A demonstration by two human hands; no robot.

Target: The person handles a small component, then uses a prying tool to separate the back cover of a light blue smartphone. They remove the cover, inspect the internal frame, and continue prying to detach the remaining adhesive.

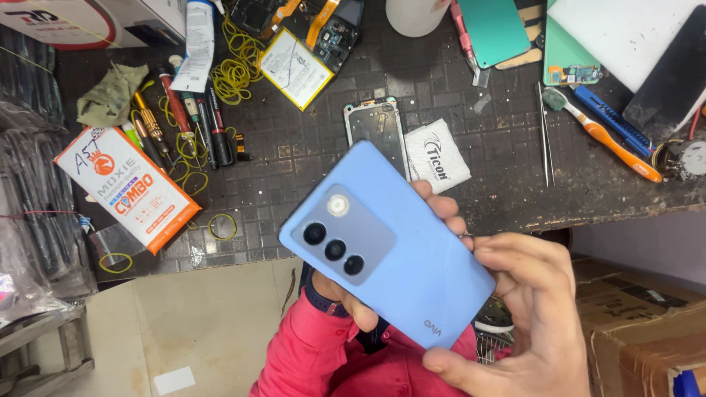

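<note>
A light blue phone (397, 242) is held back side up, tilted, over the front edge of the dark workbench (294, 184). Its grey camera block shows three lenses and a round flash. My left hand (440, 207) is under the phone; its fingers wrap the far edge and the thumb shows at the near edge. A red sleeve and a dark wristband lie below it. My right hand (533, 316) grips the phone's lower right end, thumb pressed on the corner.
On the bench lie screwdrivers (184, 117), yellow rubber bands (235, 70), a battery (296, 68), an empty phone frame (375, 129), a white sachet (437, 156), tweezers (546, 136), a toothbrush (603, 136) and an orange-white box (129, 187). A cardboard box (640, 331) stands at lower right.
</note>
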